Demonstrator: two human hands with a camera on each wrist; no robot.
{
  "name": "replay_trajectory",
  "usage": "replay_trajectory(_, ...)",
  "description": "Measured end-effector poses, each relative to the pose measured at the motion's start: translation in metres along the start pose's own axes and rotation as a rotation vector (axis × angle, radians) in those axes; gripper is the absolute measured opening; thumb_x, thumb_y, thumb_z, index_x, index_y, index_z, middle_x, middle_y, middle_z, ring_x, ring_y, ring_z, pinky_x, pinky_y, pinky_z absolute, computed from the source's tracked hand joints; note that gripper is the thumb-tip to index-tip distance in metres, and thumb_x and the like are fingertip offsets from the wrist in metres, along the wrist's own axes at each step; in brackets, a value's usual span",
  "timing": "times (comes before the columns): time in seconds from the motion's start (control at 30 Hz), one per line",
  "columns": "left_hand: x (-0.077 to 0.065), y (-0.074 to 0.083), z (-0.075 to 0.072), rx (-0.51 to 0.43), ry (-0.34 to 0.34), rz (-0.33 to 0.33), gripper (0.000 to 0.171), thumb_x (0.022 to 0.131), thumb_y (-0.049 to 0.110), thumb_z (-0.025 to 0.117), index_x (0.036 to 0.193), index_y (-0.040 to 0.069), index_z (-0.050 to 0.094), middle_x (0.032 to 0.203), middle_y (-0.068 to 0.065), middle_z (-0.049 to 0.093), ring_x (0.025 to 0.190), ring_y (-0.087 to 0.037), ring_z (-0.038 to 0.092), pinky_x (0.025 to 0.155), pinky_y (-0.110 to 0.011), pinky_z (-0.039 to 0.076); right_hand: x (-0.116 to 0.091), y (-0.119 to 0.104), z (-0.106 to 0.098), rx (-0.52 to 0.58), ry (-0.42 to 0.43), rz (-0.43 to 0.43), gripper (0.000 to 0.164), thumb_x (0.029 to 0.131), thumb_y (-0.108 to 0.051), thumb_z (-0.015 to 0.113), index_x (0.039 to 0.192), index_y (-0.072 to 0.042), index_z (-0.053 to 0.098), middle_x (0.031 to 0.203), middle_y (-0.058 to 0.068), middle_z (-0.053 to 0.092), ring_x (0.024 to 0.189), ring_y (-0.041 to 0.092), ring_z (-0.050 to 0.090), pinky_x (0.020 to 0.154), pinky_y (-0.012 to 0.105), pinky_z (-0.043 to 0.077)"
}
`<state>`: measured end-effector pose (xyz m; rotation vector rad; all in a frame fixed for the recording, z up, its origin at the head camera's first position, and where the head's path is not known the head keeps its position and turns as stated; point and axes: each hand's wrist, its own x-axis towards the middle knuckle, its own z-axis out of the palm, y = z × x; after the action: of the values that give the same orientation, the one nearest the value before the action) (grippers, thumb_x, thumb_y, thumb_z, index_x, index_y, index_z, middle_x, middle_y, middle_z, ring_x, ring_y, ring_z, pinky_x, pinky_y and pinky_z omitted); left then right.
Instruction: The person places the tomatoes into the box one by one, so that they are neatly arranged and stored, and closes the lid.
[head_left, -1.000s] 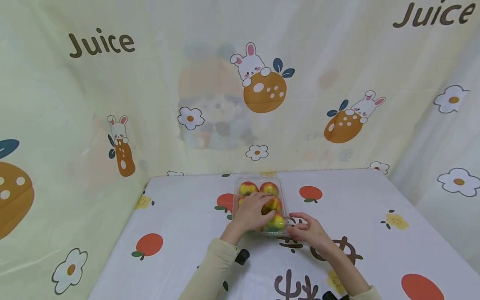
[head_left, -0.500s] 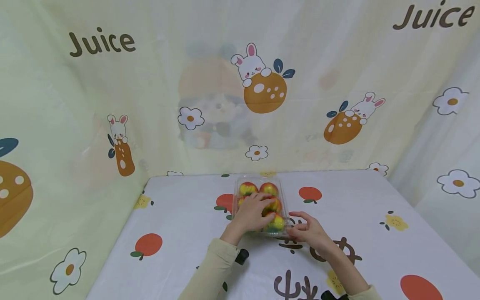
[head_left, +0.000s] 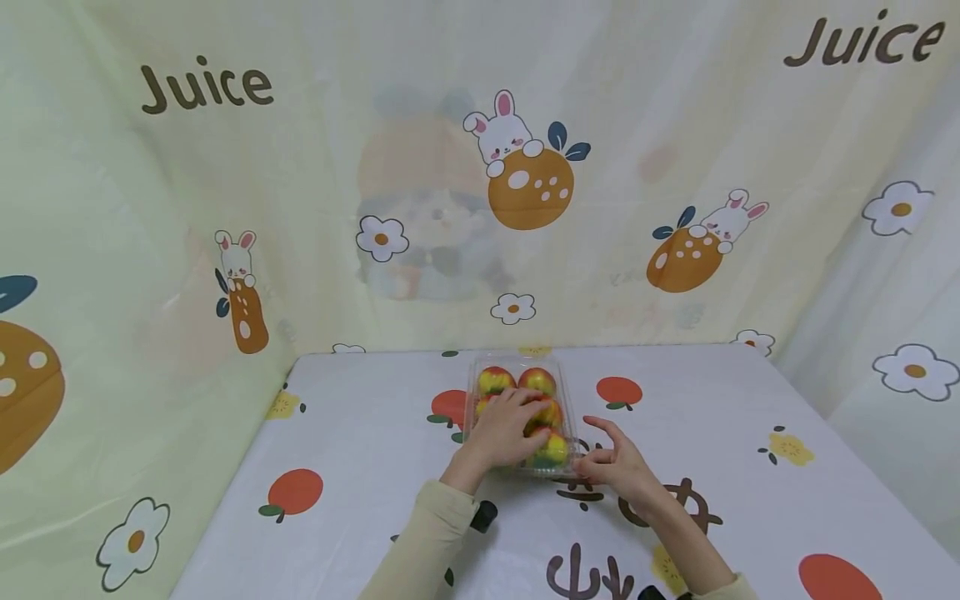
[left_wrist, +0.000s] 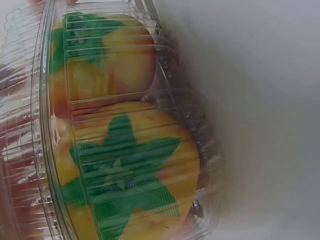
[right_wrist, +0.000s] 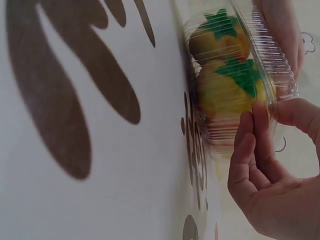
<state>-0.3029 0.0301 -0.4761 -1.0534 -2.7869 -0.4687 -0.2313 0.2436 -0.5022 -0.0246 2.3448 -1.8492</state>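
Note:
A clear plastic clamshell box (head_left: 566, 400) lies on the table, its lid down over several red-and-yellow fruits (head_left: 551, 448). Green star-shaped leaves on the fruits (left_wrist: 117, 175) show through the ribbed side in the left wrist view. My left hand (head_left: 504, 429) rests on top of the lid with its fingers spread, covering part of the fruit. At the near right corner, my right hand (head_left: 622, 471) pinches the box's rim between thumb and fingers, while its index finger points away from the box. The right wrist view shows thumb and fingertips (right_wrist: 258, 115) meeting at that rim.
A white tablecloth (head_left: 360, 433) printed with fruit, flowers and dark lettering covers the table. Behind it and at both sides hangs a pale printed curtain (head_left: 315, 208). A small black object (head_left: 484, 516) sits at my left cuff.
My right index finger has straightened and lifted away from the box's side. The left hand and the box stay in place.

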Motion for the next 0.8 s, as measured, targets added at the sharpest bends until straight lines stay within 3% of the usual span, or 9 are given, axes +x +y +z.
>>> replay_trajectory(0.57,-0.001,-0.001,0.000,0.013,0.010,-0.011,0.047,0.097,0.041,0.056,0.140,0.024,0.057,0.144,0.002,0.050,0.131,-0.019,0.041,0.110,-0.044,0.034,0.002,-0.002,0.001,0.009,-0.023,0.040,0.072,0.092,-0.011,0.067,0.150,0.002,0.026,0.087,0.013,0.072,0.086,0.021,0.068,0.083,0.042,0.055)
replay_trajectory(0.8,-0.002,0.000,0.000,0.018,0.011,-0.007,0.046,0.097,0.041,0.055,0.139,0.024,0.058,0.143,0.002,0.050,0.130,-0.019,0.042,0.110,-0.043,0.034,0.006,-0.011,-0.007,-0.052,-0.058,-0.023,0.059,0.096,-0.012,0.060,0.144,0.010,0.033,0.100,0.019,0.071,0.090,0.025,0.068,0.082,0.044,0.055)
